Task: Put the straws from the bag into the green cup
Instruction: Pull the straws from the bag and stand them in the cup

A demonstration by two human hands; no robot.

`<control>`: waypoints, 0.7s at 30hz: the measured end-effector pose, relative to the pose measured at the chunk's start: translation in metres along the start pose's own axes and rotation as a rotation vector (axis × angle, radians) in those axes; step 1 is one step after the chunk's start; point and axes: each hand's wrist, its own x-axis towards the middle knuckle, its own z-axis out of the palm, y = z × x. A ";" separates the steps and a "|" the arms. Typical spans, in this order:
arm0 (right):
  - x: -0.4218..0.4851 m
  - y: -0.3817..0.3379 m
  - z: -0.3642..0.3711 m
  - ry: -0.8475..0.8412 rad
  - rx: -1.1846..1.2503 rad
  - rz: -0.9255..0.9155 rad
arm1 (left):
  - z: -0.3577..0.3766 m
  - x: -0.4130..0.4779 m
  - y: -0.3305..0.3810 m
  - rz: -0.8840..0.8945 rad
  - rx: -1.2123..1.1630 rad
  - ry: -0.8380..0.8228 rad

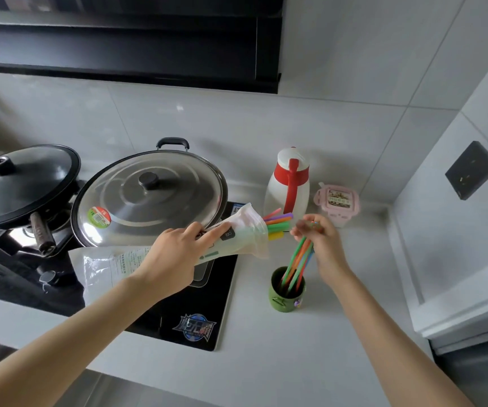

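My left hand (178, 254) grips a clear plastic bag (113, 265) held level over the cooktop, its open mouth pointing right. Several coloured straws (278, 223) stick out of that mouth. My right hand (322, 245) holds the top ends of a bunch of straws (298, 262) in green, orange, red and blue. Their lower ends stand inside the small green cup (288, 298), which sits on the white counter just right of the cooktop. The right hand is directly above the cup.
A black induction cooktop (195, 318) carries a large pan with a steel lid (148, 198); a second dark lidded wok (22, 183) is at the left. A white and red thermos jug (288, 183) and a pink container (338, 204) stand behind the cup. A wall rises at the right.
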 end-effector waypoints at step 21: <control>-0.041 -0.053 0.015 0.025 0.563 0.201 | -0.031 0.055 0.012 0.284 0.287 0.063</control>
